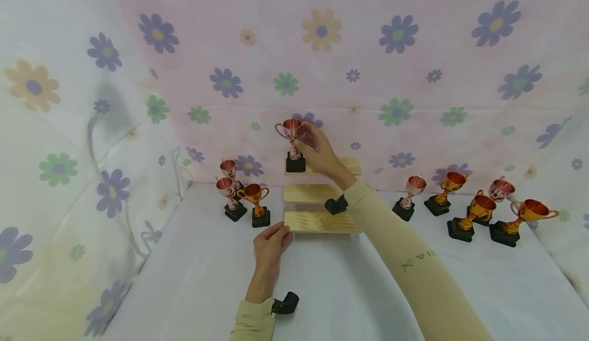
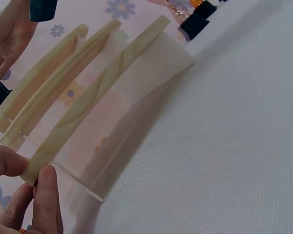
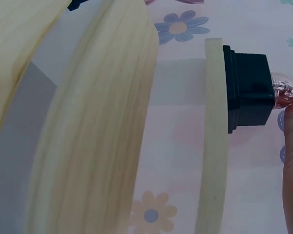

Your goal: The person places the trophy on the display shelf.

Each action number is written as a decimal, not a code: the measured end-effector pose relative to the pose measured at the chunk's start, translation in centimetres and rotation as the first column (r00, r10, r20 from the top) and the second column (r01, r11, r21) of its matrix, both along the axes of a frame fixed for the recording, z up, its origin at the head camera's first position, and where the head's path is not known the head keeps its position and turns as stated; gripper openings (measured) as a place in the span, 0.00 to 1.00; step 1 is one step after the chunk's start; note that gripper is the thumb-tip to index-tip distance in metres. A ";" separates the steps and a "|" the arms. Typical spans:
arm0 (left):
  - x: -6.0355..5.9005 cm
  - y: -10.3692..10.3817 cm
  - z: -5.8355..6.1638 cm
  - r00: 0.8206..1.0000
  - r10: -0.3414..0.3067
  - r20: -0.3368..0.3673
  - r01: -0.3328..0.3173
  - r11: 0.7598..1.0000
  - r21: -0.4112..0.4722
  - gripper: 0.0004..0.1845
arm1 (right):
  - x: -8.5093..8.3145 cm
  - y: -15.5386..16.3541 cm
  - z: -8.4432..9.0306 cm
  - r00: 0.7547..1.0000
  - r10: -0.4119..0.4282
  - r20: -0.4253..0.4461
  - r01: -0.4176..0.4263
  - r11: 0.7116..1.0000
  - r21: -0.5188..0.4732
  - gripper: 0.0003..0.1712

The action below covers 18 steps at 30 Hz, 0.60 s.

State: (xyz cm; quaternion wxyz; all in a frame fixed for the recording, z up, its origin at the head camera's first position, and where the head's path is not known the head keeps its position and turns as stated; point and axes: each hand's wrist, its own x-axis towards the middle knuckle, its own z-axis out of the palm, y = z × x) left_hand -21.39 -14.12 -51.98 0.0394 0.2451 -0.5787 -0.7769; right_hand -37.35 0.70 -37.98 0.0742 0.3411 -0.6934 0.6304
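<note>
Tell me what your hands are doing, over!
Right hand holds pink trophy, base on top step. Left hand pinches bottom step corner. Nothing blocking; other trophies stand off to both sides.

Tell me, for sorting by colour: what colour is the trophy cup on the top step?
Rose-pink trophy on a black base, clearest in the head view.

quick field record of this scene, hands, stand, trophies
right hand: holds the copper trophy by its cup and stem
copper trophy: upright, black base on the top step, left end
left hand: pinches the left end of the bottom step
stand: three wooden steps, only the top one bears a trophy
left group: three small trophies on the white table
right group: five trophies, copper and gold
backdrop: flowered cloth
</note>
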 end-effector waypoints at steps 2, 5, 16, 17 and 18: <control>0.0 0.0 0.0 1.000 -0.001 0.000 0.001 1.000 0.003 0.16 | 0.2 0.5 -0.3 1.000 -0.016 0.004 0.016 1.000 -0.007 0.28; -0.1 -0.1 -0.1 1.000 -0.006 0.003 0.006 1.000 -0.003 0.16 | 1.2 1.7 -0.6 0.999 -0.046 -0.002 0.046 0.998 -0.036 0.30; 0.0 -0.1 0.1 0.999 -0.011 -0.050 0.009 0.999 -0.033 0.17 | 8.6 13.0 -1.5 0.945 -0.319 -0.071 0.272 0.888 -0.372 0.25; 0.1 -0.1 0.1 0.998 -0.012 -0.059 0.010 0.999 -0.033 0.17 | 9.1 14.2 -1.7 0.925 -0.371 -0.074 0.321 0.873 -0.368 0.23; 0.1 -0.1 0.1 0.998 -0.015 -0.067 0.013 0.999 -0.033 0.18 | 9.5 15.4 -2.1 0.902 -0.425 -0.075 0.373 0.855 -0.359 0.22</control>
